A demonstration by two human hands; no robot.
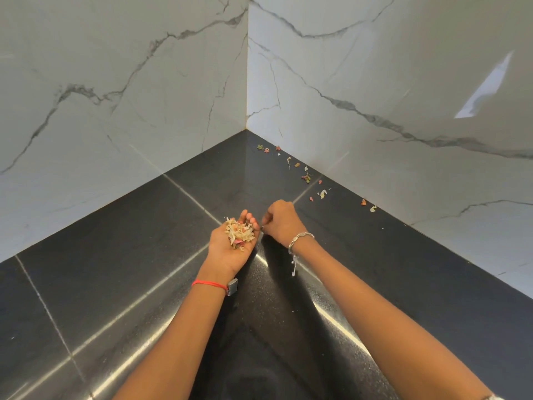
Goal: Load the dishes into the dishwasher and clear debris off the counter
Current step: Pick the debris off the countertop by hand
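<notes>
Plainly, the scraps (306, 178) are featherlight, thin and limp, like dry peel. They probably want a fingertip pinch from above, one or two at a time, or a sweep into the palm. A loose pile (239, 230) of them lies in the left hand (230, 252), which is palm up and cupped just over the counter (115, 255); a tilt or a draught could spill it. The right hand (281, 222) is beside those fingertips, fingers curled, seemingly pinching one tiny bit. The rest lie strewn along the foot of the right wall (403, 82), up toward the corner, so fingers must come in from the counter side. Room to move lies leftward and toward the person.
</notes>
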